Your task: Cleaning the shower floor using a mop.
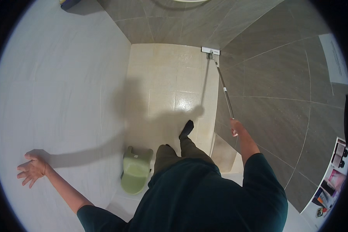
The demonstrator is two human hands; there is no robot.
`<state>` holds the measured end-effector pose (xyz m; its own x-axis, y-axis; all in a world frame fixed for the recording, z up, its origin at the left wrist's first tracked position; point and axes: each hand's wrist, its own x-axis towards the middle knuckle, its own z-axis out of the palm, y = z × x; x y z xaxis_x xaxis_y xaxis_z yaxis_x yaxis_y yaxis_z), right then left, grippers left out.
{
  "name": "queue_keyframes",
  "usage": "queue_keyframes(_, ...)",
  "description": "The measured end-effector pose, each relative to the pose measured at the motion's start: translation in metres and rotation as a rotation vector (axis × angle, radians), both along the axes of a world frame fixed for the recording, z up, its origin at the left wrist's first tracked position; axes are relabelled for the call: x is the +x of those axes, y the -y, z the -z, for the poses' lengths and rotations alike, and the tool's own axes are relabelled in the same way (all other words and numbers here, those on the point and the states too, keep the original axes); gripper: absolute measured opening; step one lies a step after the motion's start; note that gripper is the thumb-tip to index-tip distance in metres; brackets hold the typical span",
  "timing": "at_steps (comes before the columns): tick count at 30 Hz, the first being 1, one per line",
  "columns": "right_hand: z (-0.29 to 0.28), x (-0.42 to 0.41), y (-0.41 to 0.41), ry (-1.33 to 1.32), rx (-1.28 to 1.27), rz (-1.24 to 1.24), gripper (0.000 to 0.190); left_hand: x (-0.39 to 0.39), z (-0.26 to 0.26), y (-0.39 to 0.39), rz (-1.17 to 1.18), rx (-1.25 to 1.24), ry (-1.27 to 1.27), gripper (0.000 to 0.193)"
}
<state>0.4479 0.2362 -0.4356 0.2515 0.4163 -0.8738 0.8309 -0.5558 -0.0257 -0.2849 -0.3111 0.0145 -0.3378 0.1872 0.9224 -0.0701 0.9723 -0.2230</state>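
My right hand (235, 127) is closed around the upper end of a long-handled floor mop or squeegee, whose thin metal pole (226, 92) slants down towards the far right floor corner. Its flat white head (210, 50) rests at the foot of the far wall, close to the right wall. My left hand (32, 170) is stretched out to the left, fingers spread, at the pale wall (66, 116); it holds nothing, and it seems to lean on the wall. Beige floor tiles (162, 72) lie before me, glossy in places.
A green plastic step stool or child's seat (135, 171) stands left of my legs. My dark-socked foot (187, 129) is on the tiles. Grey tiled walls (272, 75) rise at the right and far side. An open shelf (327, 191) with small items is at the lower right.
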Motion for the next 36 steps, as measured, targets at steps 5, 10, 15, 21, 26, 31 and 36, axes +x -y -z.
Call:
queue_keyframes(5,-0.029,0.07,0.07,0.145,-0.227,-0.209,0.073,-0.004,0.003,0.001,-0.066,0.008,0.014,0.097)
queue_keyframes(10,-0.037,0.104,0.138,0.317,-0.131,-0.227,0.075,-0.011,0.001,0.012,-0.137,-0.01,0.01,0.099)
queue_keyframes(15,-0.026,0.039,0.037,0.075,-0.03,-0.224,0.078,-0.011,0.004,0.01,-0.08,0.015,-0.011,0.101)
queue_keyframes(21,0.009,0.053,0.098,0.118,-0.048,-0.235,0.08,-0.009,0.003,0.006,-0.031,0.025,-0.021,0.101)
queue_keyframes(26,0.041,0.092,0.117,0.246,0.106,-0.697,0.075,-0.013,0.002,0.015,-0.114,0.013,0.002,0.101)
queue_keyframes(31,-0.018,0.03,0.024,0.047,-0.196,-0.176,0.069,-0.016,0.003,0.014,-0.03,-0.004,-0.013,0.1)
queue_keyframes(36,-0.042,0.0,0.111,-0.03,-0.188,-0.135,0.072,-0.013,0.002,0.014,-0.091,-0.037,-0.019,0.1)
